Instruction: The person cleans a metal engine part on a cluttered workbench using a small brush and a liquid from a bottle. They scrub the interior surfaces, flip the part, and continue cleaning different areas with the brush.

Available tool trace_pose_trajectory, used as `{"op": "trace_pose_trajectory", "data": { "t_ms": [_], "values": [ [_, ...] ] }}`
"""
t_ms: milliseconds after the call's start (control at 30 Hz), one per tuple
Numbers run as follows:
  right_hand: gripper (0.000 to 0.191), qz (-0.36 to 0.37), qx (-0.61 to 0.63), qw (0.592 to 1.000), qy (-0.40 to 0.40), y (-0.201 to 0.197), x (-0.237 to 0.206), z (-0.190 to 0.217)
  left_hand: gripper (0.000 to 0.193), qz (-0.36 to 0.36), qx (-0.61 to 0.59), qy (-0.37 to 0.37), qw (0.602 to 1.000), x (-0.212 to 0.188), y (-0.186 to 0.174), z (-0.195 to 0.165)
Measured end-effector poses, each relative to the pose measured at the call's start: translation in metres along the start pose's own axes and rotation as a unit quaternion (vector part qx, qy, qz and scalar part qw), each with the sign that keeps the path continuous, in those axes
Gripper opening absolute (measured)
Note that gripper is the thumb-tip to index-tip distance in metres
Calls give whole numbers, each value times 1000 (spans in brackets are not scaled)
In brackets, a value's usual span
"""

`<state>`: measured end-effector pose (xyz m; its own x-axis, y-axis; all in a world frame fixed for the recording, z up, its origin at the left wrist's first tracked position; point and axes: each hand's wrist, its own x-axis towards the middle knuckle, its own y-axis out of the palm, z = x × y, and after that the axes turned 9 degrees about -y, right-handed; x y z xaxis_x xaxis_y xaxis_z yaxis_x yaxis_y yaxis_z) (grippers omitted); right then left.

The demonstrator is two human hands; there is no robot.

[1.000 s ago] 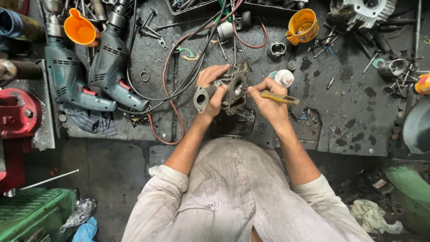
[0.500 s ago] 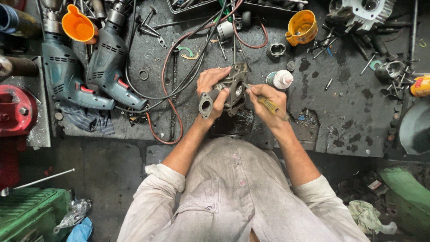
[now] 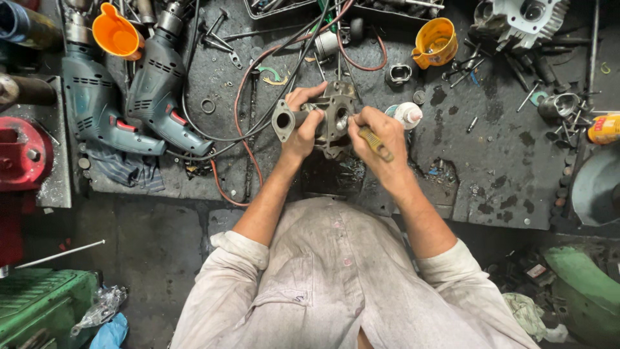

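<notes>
1. While your left hand (image 3: 302,126) wraps around the grey metal engine part (image 3: 326,118), its fingers are closed on the tubular end with the round flange, holding the casting just above the dark table (image 3: 491,168), in front of your chest.
2. Your right hand (image 3: 380,136) is closed around a yellow-handled tool (image 3: 376,143), with its working end pressed against the face of the part; the tip is hidden behind your fingers, so it may be a screwdriver or a scraper.
3. You appear to be in the middle of working on the part's face or bore, one hand steadying and the other applying the tool.
4. Any next stroke calls for a firm left-hand grip so the casting does not twist, and for a tool angle that keeps the tip from slipping toward your left fingers.
5. Just beyond the part stands a small white bottle (image 3: 408,114), and hoses and cables (image 3: 258,103) run close beside your left hand.
6. Farther left lie two blue-green power drills (image 3: 123,97) and an orange funnel (image 3: 116,33); a yellow cup (image 3: 436,42) sits well apart at the back.
</notes>
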<state>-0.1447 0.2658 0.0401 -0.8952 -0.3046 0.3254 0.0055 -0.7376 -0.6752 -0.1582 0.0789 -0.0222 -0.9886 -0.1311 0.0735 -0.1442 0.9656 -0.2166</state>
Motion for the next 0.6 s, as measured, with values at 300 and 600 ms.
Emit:
{"op": "trace_pose_trajectory", "data": {
  "t_ms": [300, 600],
  "values": [
    [18, 57, 50, 997, 24, -7, 4, -18, 44, -13, 10, 5, 1000, -5, 0, -2],
    [22, 65, 101, 990, 77, -1, -4, -55, 44, -24, 7, 31, 999, -4, 1, 1]
  ]
}}
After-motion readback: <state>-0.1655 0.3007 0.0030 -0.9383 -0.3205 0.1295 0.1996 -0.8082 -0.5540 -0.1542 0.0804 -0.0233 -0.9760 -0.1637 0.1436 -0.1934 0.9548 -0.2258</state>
